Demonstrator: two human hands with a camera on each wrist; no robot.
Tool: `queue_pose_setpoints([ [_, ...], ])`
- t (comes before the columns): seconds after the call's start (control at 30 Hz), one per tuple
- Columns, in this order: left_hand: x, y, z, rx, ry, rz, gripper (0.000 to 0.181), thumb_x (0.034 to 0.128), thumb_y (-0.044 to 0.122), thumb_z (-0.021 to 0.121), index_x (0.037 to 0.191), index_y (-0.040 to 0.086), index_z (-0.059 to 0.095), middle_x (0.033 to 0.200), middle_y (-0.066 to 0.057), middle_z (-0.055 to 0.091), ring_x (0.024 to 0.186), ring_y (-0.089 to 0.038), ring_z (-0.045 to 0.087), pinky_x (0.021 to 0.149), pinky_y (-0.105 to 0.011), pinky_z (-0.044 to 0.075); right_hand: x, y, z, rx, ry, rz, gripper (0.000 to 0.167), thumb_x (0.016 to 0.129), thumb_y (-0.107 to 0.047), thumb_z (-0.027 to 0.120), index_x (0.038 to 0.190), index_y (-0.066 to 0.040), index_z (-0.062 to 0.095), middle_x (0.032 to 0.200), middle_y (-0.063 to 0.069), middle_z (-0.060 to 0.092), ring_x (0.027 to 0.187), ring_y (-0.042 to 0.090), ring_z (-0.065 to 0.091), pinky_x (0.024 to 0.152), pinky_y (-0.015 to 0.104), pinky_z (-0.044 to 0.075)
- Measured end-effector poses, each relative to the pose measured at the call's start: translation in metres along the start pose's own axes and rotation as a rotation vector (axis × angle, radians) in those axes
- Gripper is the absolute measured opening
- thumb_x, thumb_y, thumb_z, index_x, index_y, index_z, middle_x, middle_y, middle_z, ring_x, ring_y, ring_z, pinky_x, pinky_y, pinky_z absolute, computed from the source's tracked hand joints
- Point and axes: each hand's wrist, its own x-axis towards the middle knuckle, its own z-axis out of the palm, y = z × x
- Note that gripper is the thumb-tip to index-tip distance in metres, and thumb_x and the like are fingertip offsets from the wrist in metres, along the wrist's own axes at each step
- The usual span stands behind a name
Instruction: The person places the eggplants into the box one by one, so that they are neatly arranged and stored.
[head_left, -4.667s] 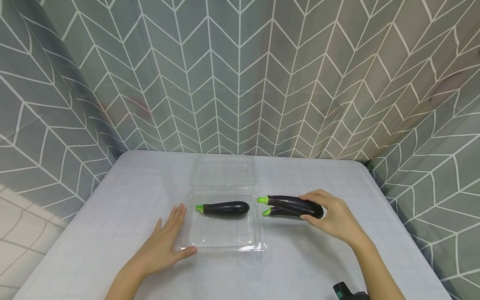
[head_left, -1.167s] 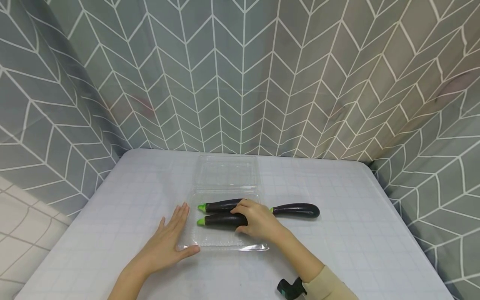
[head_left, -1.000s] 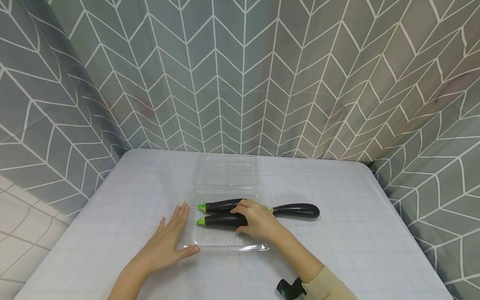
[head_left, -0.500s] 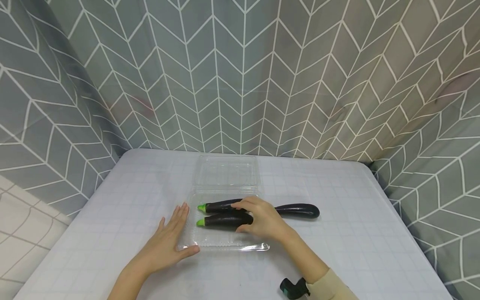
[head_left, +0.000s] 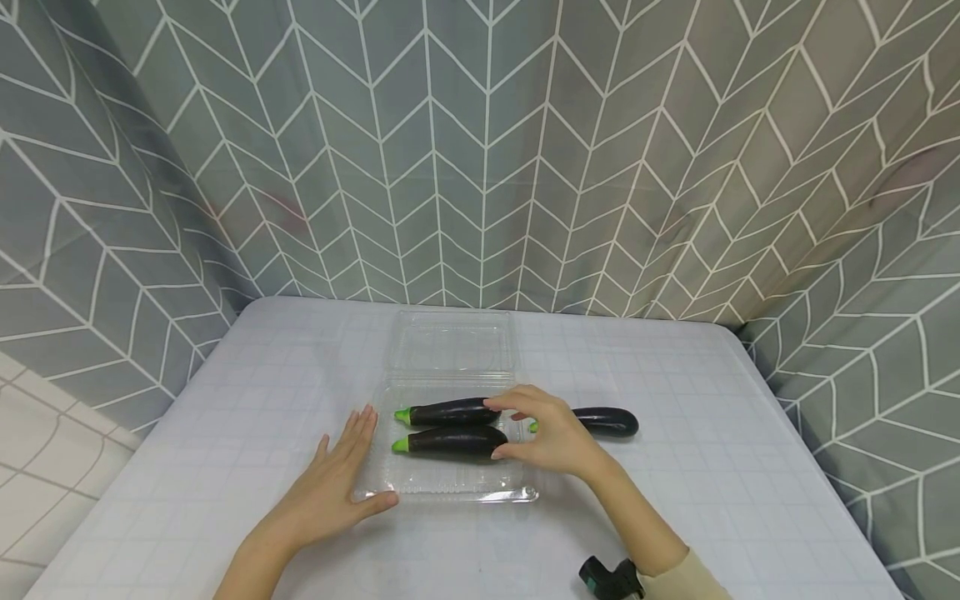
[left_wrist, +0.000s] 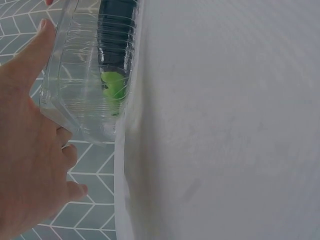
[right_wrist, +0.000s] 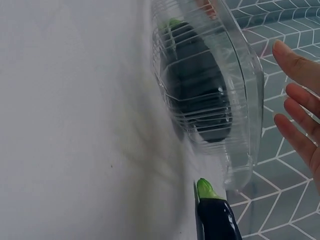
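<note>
Two dark eggplants with green stem ends, a rear one [head_left: 450, 412] and a front one [head_left: 453, 442], lie side by side in the base of a clear plastic clamshell container [head_left: 480, 497]. My left hand [head_left: 318, 496] rests with spread fingers at the container's left edge. My right hand [head_left: 551, 429] is over the container's right side, by the round ends of both eggplants. In the right wrist view its fingers [right_wrist: 297, 62] are loosely extended, apart from the container, with nothing between them. A third eggplant [head_left: 611, 422] lies on the table right of the container, partly behind my right hand.
The container's lid [head_left: 453, 343] lies folded back toward the table's far edge. A white gridded cloth covers the table [head_left: 675, 358]. A patterned grey curtain [head_left: 480, 167] surrounds the back and sides. A black device [head_left: 611, 577] sits at my right wrist.
My right hand carried an eggplant from the right into the container, in front of the first. It has since let go and drawn back slightly right. My left hand has stayed at the container's edge.
</note>
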Motion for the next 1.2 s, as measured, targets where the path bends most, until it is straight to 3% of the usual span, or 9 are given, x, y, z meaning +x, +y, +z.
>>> queue_pose_setpoints([
  [0.17, 0.0, 0.0, -0.001, 0.0, 0.001, -0.003, 0.108, 0.0786, 0.061, 0.068, 0.152, 0.0, 0.017, 0.158, -0.018, 0.018, 0.143, -0.039, 0.018, 0.105, -0.069, 0.015, -0.006, 0.0, -0.008, 0.012, 0.024, 0.017, 0.059, 0.067, -0.012, 0.088, 0.121, -0.014, 0.066, 0.115, -0.003, 0.064, 0.101, 0.025, 0.064, 0.078, 0.036, 0.056],
  [0.47, 0.0, 0.0, -0.001, -0.008, -0.001, -0.001, 0.108, 0.0789, 0.06, 0.068, 0.153, 0.0, 0.017, 0.158, -0.018, 0.018, 0.144, -0.038, 0.016, 0.105, -0.07, 0.015, -0.021, 0.007, -0.03, -0.006, 0.076, -0.017, 0.058, 0.067, -0.014, 0.089, 0.12, -0.014, 0.067, 0.115, -0.002, 0.064, 0.104, 0.017, 0.062, 0.077, 0.039, 0.057],
  [0.63, 0.0, 0.0, -0.001, -0.01, 0.001, 0.001, 0.108, 0.0787, 0.059, 0.069, 0.153, 0.0, 0.017, 0.158, -0.018, 0.018, 0.144, -0.038, 0.016, 0.105, -0.069, 0.015, -0.03, 0.01, -0.044, 0.027, 0.082, -0.015, 0.058, 0.066, -0.009, 0.089, 0.119, -0.012, 0.066, 0.115, 0.002, 0.064, 0.105, 0.017, 0.062, 0.078, 0.033, 0.056],
  [0.8, 0.0, -0.001, 0.0, -0.007, -0.001, -0.001, 0.108, 0.0785, 0.06, 0.068, 0.153, 0.002, 0.016, 0.158, -0.017, 0.017, 0.144, -0.038, 0.016, 0.105, -0.069, 0.015, -0.04, 0.012, -0.055, -0.025, 0.11, 0.011, 0.057, 0.066, -0.009, 0.089, 0.118, -0.012, 0.067, 0.115, 0.001, 0.065, 0.106, 0.014, 0.061, 0.08, 0.026, 0.055],
  [1.0, 0.0, -0.003, 0.002, -0.001, 0.001, 0.0, 0.108, 0.0784, 0.06, 0.068, 0.153, 0.002, 0.017, 0.158, -0.017, 0.017, 0.144, -0.038, 0.016, 0.105, -0.07, 0.015, -0.052, 0.011, -0.066, -0.122, 0.166, 0.042, 0.059, 0.061, -0.005, 0.089, 0.116, -0.008, 0.068, 0.112, 0.003, 0.066, 0.104, 0.015, 0.062, 0.077, 0.031, 0.056],
  [1.2, 0.001, -0.003, 0.002, 0.001, 0.005, 0.007, 0.108, 0.0785, 0.06, 0.068, 0.154, 0.002, 0.015, 0.158, -0.017, 0.017, 0.144, -0.038, 0.016, 0.105, -0.07, 0.016, -0.056, -0.008, -0.077, -0.15, 0.194, 0.064, 0.057, 0.06, 0.004, 0.087, 0.113, -0.001, 0.067, 0.108, 0.006, 0.066, 0.1, 0.019, 0.063, 0.077, 0.023, 0.054],
])
